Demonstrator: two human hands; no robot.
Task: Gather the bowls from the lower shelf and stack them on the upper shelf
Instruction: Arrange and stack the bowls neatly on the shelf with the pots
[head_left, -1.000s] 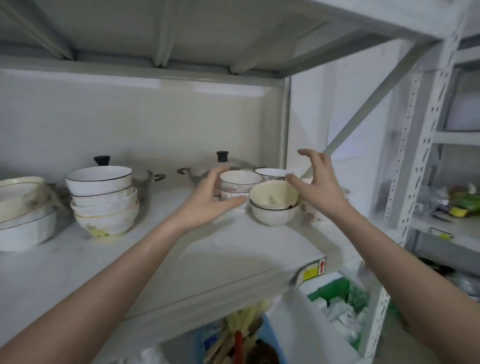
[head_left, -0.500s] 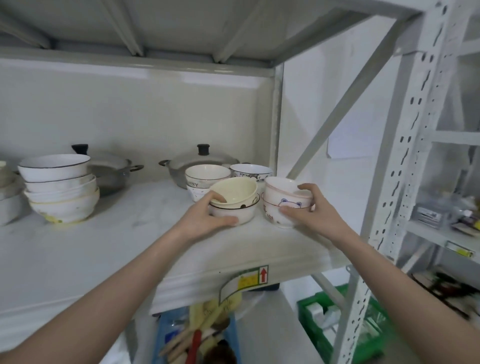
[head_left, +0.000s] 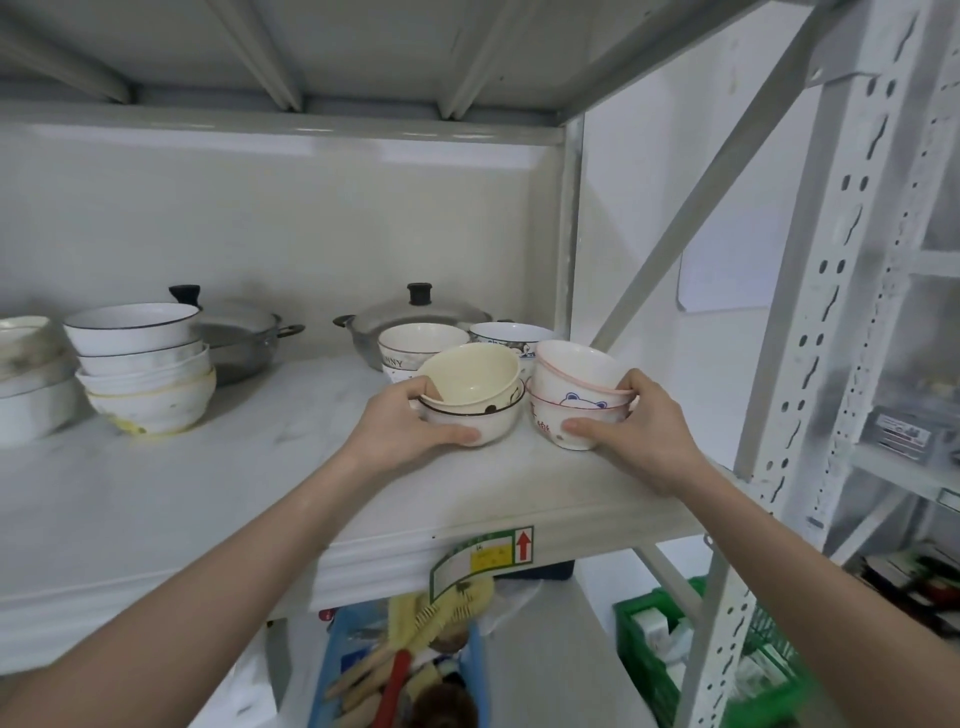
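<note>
My left hand (head_left: 400, 434) grips a short stack of two bowls: a cream bowl (head_left: 470, 375) tilted inside a white black-rimmed bowl (head_left: 493, 423). My right hand (head_left: 644, 436) grips another stack beside it, a pink-rimmed bowl (head_left: 574, 370) nested in a bowl with a blue bear print (head_left: 566, 421). Both stacks rest near the front of the white shelf (head_left: 234, 483). Behind them stand a lettered white bowl (head_left: 410, 345) and a blue-patterned bowl (head_left: 506, 335). A taller stack of white bowls (head_left: 145, 371) stands at the left.
Two lidded metal pots (head_left: 415, 317) (head_left: 239, 338) sit against the back wall. More white dishes (head_left: 26, 379) are at the far left. A perforated upright (head_left: 831, 312) and a diagonal brace (head_left: 701, 208) bound the right side. Below are a blue crate with brushes (head_left: 405, 660) and a green crate (head_left: 654, 639).
Both hands went from open and hovering to closed on the two bowl stacks, then stayed put. The cream bowl now sits tilted in its lower bowl. The view moved closer.
</note>
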